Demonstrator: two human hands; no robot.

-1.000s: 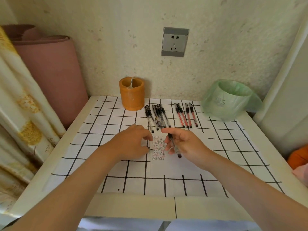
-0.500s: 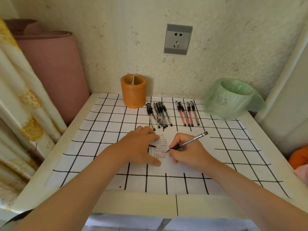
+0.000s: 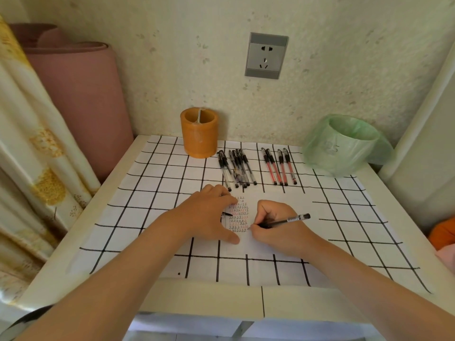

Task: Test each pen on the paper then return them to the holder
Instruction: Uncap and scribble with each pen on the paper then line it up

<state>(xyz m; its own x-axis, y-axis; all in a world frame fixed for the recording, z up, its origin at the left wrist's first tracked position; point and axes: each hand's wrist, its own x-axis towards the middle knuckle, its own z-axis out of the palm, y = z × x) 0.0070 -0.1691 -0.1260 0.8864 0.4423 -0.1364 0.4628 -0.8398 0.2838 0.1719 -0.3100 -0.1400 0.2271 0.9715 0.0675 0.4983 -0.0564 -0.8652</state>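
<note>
**pen goes from lift to line as test run continues**

the right hand (image 3: 278, 227), which a second ago held a pen (image 3: 285, 220) loosely above the sheet, has turned it into a writing grip and lowered it. thumb and curled fingers now pinch the barrel near the tip. the point meets the paper (image 3: 248, 242) at the low end of a block of small black and red marks, and the pen's tail points to 3 o'clock.

the left hand (image 3: 209, 215) has kept its place at 9 o'clock of those marks, palm down, fingers laid out and thumb spread, pressing the sheet still. a short dark tip shows from under it. what it is, and whether the hand holds it, cannot be told.

this looks like the testing stroke for one pen, mid-task rather than near its end. from the paper, a cluster of black pens (image 3: 235, 168) lies at 12 o'clock and four red pens (image 3: 279, 166) at 1 o'clock, all flat on the checked cloth (image 3: 152, 193) of the tabletop (image 3: 209, 296). the orange holder (image 3: 199, 132) stands at 11 o'clock, and no pen can be made out in it. which of the loose pens are already tried cannot be read from here. once this one has marked, it probably has a reach to 11 o'clock ahead of it, past the black pens.
</note>
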